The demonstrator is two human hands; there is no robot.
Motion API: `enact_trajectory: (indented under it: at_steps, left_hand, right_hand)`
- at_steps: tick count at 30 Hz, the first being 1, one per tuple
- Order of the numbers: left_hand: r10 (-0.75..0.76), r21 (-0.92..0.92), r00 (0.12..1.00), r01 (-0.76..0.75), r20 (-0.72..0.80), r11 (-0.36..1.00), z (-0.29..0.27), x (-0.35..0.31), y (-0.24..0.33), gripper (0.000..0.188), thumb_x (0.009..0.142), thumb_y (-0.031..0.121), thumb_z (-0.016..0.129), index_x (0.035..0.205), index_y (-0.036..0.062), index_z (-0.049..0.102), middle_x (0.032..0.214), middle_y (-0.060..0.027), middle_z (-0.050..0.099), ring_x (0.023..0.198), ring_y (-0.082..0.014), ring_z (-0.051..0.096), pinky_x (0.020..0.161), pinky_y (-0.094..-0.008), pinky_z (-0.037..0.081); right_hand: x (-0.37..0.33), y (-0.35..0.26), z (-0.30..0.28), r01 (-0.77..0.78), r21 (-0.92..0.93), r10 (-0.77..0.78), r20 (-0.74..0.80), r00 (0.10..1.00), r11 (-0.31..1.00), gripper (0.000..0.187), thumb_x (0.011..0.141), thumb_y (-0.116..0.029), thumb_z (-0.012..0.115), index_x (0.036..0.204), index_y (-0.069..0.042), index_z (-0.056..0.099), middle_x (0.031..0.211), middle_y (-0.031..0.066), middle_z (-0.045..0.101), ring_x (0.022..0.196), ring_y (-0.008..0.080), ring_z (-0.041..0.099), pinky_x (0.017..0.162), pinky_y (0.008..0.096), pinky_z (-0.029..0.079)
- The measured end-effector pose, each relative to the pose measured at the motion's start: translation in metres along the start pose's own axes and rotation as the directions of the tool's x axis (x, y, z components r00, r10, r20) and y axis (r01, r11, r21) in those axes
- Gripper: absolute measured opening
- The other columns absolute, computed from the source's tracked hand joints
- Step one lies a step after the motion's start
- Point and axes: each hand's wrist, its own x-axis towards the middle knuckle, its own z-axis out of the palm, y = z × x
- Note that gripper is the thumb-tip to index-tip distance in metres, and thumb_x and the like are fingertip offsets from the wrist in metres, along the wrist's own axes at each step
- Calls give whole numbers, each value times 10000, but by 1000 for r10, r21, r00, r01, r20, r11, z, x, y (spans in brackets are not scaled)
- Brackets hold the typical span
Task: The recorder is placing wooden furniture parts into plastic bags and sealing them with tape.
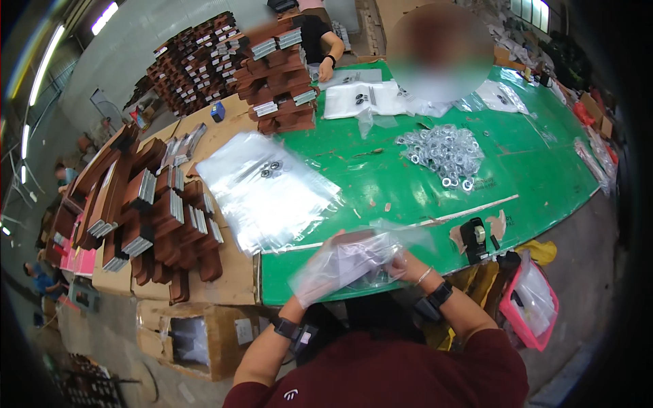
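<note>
In front of me, over the near edge of the green table, is a clear plastic bag (340, 272) with a brown piece (355, 236) and something pale showing through the film. My left hand (315, 266) grips its left side, partly covered by the film, so some fingers are hidden. At the other end, my right hand (406, 266) is closed on the crumpled film. Just beyond my left hand lies a stack of flat clear bags (262, 194) with dark print. A black tape dispenser (475, 239) stands to the right of my right hand.
Brown parts with metal ends (160, 217) are piled on cardboard at the left; a taller stack (279, 85) stands behind. Metal rings (445, 155) lie heaped on the green table (381, 177). A pink bin (530, 299) and an open carton (197, 336) are below. Another person's hand (326, 69) is across the table.
</note>
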Motion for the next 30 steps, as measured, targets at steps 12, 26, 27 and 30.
enact_trajectory:
  at_steps: [12, 26, 27, 30]
  left_hand:
    - [-339, -305, 939, 340, 58, 889, -4, 14, 25, 681, 752, 341, 861, 1267, -20, 600, 1276, -130, 644, 1151, -181, 607, 965, -363, 492]
    - [-551, -970, 808, -104, -211, 220, -30, 34, 19, 419, 925, 226, 723, 1301, 105, 586, 1301, -44, 630, 1214, -229, 576, 1101, -420, 425]
    - [-558, -971, 803, -103, -209, 216, -29, 33, 19, 419, 925, 226, 723, 1301, 105, 586, 1301, -44, 630, 1214, -229, 576, 1101, -420, 425]
    - [-593, -978, 781, -109, -195, 178, -24, 29, 20, 436, 906, 221, 747, 1298, 118, 585, 1277, -32, 638, 1214, -217, 566, 1111, -411, 411]
  right_hand:
    - [0, -25, 9, 270, -426, -397, -243, 885, 863, 356, 953, -283, 659, 1243, -75, 658, 1169, 145, 660, 1022, 334, 649, 892, 433, 527]
    - [-32, -23, -8, 55, 588, 340, -538, 772, 807, 427, 1046, -267, 524, 1421, -63, 498, 1086, 87, 681, 907, 143, 658, 784, 295, 539]
    - [-32, -25, -5, 58, 514, 261, -527, 809, 856, 432, 1046, -267, 522, 1424, -61, 493, 1122, 87, 669, 936, 150, 659, 818, 302, 543]
    - [-7, -51, 26, 171, 461, 98, -503, 859, 871, 419, 984, -210, 628, 1360, -42, 548, 1160, 83, 665, 1014, 154, 640, 874, 300, 516]
